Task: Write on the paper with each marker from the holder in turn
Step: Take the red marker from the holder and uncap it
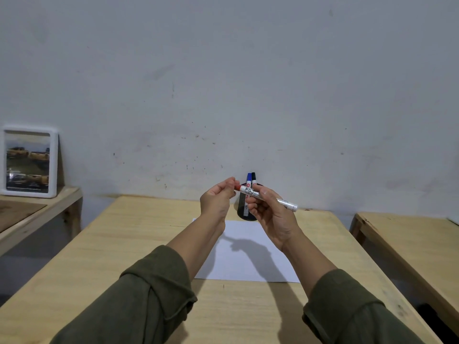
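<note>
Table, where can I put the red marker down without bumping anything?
Bare wood on the table left of the paper, and a narrower strip to its right. The paper itself is blank. It's crowded at the back, around the holder, where both hands meet.

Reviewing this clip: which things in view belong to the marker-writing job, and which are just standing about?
Part of the job: red marker held in the right hand, left hand at its cap end; blue marker and black marker in the holder; paper.

Standing about: framed picture, side bench.
</note>
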A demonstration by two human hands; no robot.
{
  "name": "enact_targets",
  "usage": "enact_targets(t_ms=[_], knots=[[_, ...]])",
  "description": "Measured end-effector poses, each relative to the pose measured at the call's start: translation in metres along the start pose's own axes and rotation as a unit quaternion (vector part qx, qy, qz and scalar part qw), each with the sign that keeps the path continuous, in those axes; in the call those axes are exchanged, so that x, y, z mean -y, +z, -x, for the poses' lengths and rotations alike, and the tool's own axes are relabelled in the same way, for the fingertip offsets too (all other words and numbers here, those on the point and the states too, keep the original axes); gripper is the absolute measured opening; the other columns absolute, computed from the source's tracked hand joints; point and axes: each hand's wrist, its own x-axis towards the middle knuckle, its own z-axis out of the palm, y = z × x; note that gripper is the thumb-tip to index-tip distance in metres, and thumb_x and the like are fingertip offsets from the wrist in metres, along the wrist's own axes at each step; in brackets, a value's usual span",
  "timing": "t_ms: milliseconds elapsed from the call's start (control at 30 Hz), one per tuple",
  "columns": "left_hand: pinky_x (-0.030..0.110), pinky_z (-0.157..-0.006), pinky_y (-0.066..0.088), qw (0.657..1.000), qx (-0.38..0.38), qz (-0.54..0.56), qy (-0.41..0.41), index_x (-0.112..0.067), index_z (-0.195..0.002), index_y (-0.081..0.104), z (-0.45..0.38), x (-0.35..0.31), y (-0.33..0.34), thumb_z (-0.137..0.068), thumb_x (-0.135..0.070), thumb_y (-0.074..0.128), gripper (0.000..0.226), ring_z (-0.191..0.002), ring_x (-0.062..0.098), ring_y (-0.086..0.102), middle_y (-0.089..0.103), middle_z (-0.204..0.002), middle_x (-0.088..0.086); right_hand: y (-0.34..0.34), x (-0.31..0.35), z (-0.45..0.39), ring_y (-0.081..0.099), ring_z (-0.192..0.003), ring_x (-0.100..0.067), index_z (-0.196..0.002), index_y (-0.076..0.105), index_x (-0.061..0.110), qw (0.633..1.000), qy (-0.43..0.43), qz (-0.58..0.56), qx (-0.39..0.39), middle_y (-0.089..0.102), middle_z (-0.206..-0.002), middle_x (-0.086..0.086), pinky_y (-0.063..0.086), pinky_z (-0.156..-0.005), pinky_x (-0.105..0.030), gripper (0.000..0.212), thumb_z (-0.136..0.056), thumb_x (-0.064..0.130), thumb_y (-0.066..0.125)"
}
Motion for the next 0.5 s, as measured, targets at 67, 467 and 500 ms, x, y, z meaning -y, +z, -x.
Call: enact_targets(t_ms=[67,467,500], knots=[[0.024,-0.082,0.036,1.0,-0.008,-0.015,-0.007,-0.02,-0.095,0.07,-0.003,-0.001,-0.004,-0.088,-0.03,0.062,0.015,-0.081,0.002,0.058,0.067,-0.083,-0.015,0.002,-0.005,-0.002,0.06,-0.061,-0.011,-0.107,0.059,0.004,1.0,0.004,-0.001,-0.004,0.065,-0.076,-0.008,0.053,-0.065,-0.019,0.022,-0.096,0.018,0.046],[0.02,-0.058,0.036,0.996,-0.051,-0.043,-0.052,-0.014,-0.082,0.072,-0.009,0.001,-0.017,-0.084,-0.032,0.066,0.019,-0.068,0.008,0.052,0.062,-0.076,-0.004,0.006,-0.015,-0.006,0.059,-0.072,-0.02,-0.099,0.064,0.003,0.997,-0.006,0.069,0.038,0.065,-0.078,-0.01,0.05,-0.076,-0.027,0.018,-0.095,0.006,0.047],[0.02,-0.057,0.036,0.996,-0.056,-0.042,-0.061,-0.013,-0.082,0.072,-0.009,0.001,-0.017,-0.083,-0.034,0.066,0.021,-0.067,0.009,0.051,0.065,-0.078,-0.003,0.006,-0.015,-0.005,0.058,-0.073,-0.021,-0.099,0.064,0.003,0.996,-0.006,0.076,0.043,0.065,-0.078,-0.01,0.049,-0.077,-0.028,0.017,-0.094,0.005,0.048]])
